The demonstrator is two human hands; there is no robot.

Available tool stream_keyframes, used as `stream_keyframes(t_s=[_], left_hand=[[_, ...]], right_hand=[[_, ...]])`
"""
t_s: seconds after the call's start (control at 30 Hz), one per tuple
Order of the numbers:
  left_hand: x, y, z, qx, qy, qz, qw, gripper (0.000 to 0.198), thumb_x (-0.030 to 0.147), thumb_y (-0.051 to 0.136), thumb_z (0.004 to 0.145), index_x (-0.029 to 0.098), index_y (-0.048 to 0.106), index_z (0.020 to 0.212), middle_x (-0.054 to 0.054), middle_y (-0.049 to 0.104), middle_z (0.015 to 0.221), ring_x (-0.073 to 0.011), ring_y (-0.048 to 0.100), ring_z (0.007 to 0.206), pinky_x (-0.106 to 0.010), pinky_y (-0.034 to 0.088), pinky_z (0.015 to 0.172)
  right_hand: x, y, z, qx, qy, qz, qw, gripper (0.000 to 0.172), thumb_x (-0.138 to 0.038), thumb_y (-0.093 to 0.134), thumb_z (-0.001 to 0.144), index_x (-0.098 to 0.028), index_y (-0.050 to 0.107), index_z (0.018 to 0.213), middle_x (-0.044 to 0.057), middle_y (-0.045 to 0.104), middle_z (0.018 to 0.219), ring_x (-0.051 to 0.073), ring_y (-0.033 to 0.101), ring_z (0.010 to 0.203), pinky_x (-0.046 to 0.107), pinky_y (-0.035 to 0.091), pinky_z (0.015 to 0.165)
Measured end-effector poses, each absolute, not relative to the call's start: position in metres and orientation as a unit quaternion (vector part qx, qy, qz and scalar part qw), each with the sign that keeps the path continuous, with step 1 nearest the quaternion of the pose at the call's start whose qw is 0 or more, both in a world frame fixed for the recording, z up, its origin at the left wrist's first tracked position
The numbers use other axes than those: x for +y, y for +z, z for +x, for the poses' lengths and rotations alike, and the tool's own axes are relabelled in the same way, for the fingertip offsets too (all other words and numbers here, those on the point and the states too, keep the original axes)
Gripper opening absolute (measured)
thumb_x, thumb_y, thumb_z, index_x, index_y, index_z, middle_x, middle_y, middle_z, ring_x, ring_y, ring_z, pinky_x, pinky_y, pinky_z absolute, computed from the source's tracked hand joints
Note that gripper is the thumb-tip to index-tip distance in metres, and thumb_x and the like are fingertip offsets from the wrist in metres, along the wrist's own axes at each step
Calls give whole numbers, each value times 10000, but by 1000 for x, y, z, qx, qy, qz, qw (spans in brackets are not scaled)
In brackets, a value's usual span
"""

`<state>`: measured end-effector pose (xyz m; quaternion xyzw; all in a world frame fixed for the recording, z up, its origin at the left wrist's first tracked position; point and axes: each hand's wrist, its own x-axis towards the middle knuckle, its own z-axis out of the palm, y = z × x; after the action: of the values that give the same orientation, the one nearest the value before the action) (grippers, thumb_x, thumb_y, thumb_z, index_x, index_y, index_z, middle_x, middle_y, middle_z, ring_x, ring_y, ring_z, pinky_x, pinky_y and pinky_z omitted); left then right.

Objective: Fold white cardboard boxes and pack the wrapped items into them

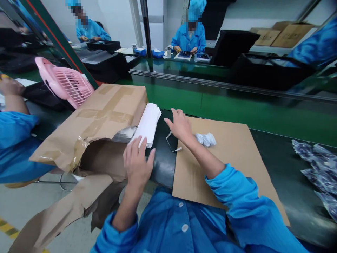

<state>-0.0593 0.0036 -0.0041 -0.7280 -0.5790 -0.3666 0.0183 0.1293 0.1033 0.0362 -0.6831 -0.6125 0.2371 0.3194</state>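
My left hand [138, 160] is open with its fingers spread, at the near end of a stack of white paper sheets [147, 123]; whether the fingertips touch the stack I cannot tell. My right hand [181, 124] is open above the far left corner of a flat cardboard sheet [223, 168], thumb apart and nothing visible in it. Beneath that hand, a thin bent white strip [169, 142] lies on the dark bench. Just right of my right wrist, a small bundle in crumpled clear plastic [205, 139] rests on the cardboard.
Left of the paper stands a torn, taped cardboard box [105, 116] with a ragged opening facing me. Behind it is a pink basket-like thing [67, 79]. Plastic-wrapped dark items [319, 168] lie at the right. A co-worker's blue sleeve [15, 140] is close on the left; other people sit across.
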Motion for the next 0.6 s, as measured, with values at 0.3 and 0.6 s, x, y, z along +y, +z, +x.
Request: stream_keyframes(t_s=[0.3, 0.6], left_hand=[[65, 8, -52, -593, -318, -739, 20, 329, 228, 431, 925, 130, 716, 1057, -199, 738, 1092, -319, 657, 1164, -541, 347, 1152], [-34, 1, -24, -443, -393, -805, -45, 467, 430, 729, 818, 252, 669, 1246, -104, 654, 1348, -308, 592, 1281, -481, 373, 1176]], right_hand=[[43, 36, 141, -622, 349, -607, 350, 367, -354, 605, 936, -179, 632, 1256, 96, 704, 1095, 217, 683, 922, 377, 520, 889], [28, 39, 140, -540, 499, -514, 441, 273, -246, 451, 970, -111, 574, 1174, 82, 689, 1072, 155, 647, 869, 218, 493, 669]])
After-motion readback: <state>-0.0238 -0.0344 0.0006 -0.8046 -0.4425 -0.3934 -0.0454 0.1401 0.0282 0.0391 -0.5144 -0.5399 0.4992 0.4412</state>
